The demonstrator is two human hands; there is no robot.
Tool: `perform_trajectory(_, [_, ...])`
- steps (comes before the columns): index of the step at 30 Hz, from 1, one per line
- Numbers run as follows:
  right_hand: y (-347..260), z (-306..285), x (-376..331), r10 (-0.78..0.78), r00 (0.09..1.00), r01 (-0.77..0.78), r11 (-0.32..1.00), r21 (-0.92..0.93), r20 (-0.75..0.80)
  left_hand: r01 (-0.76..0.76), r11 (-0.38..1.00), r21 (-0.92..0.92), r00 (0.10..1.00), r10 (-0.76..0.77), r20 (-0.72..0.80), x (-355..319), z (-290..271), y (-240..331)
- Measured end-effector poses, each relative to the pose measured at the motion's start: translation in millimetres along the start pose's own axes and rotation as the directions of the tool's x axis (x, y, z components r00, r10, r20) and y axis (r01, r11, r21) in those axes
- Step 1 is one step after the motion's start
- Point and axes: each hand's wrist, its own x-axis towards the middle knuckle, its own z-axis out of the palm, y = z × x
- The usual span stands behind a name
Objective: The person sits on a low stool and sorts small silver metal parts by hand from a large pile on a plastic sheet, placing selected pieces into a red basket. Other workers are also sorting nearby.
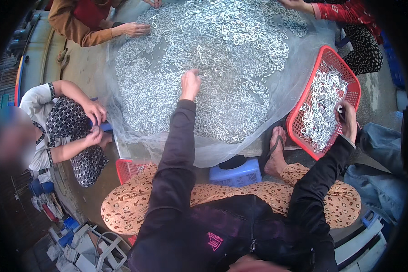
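Peach trousers point(127, 206) are patterned with brown spots; the jacket point(226, 224) is coloured near-black, the basket point(296, 120) red, the stool point(235, 177) blue; the small pieces point(226, 77) are toned silvery white.

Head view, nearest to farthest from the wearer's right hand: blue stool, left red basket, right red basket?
1. Right red basket: right hand at its right side.
2. Blue stool: left of the hand.
3. Left red basket: farther left, partly hidden.
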Motion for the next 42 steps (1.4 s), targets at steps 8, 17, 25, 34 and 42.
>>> perform_trajectory(8, [28,23,35,-0.759,0.636,0.151,0.303,-0.941,-0.142,0.050,0.996,-0.078,0.972,-0.067,-0.225,32,49,-28])
perform_trajectory(17, [36,371,81,-0.341,0.929,0.335,0.617,-0.713,0.142,-0.211,0.973,-0.094,0.973,0.218,0.080,-14,75,7])
perform_trajectory(25, [35,324,4,-0.029,0.865,0.191,0.942,-0.275,0.502,0.176,0.745,-0.644,0.811,0.262,0.524,-59,25,35])
perform_trajectory(34, [12,278,-1,-0.084,0.814,-0.007,0.988,0.153,0.575,0.264,0.749,-0.608,0.823,0.154,0.546,-56,-42,50])
perform_trajectory(42, [15,282,-10,-0.098,0.846,-0.085,0.945,0.315,0.523,0.036,0.948,-0.315,0.950,0.065,0.305,-67,-19,43])
